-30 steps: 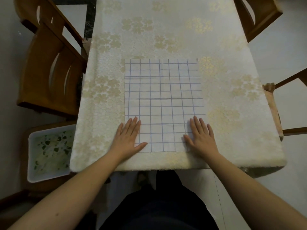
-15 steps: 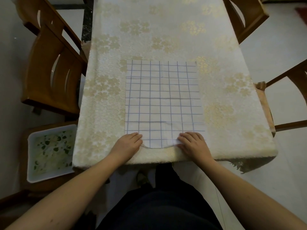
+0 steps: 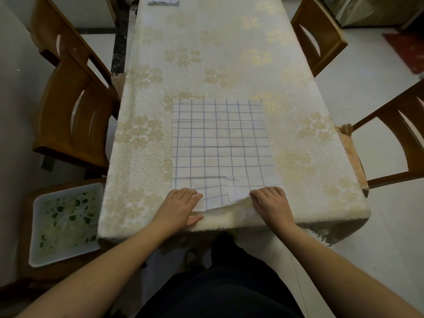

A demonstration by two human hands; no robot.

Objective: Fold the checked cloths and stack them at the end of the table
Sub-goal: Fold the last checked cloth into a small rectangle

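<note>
Lengthwise along table: checked cloth; left hand, right hand pinch near corners.

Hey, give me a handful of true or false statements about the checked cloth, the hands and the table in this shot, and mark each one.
1. Both hands grip the near edge of the checked cloth. True: the left hand and right hand each hold a near corner.
2. The cloth is already folded in half. False: it lies spread out, with only its near edge lifted.
3. A folded checked cloth lies at the far end of the table. True.
4. The white tray sits on the table. False: it rests on a seat left of the table.
5. The right hand rests flat with straight fingers. False: its fingers curl on the cloth.
</note>
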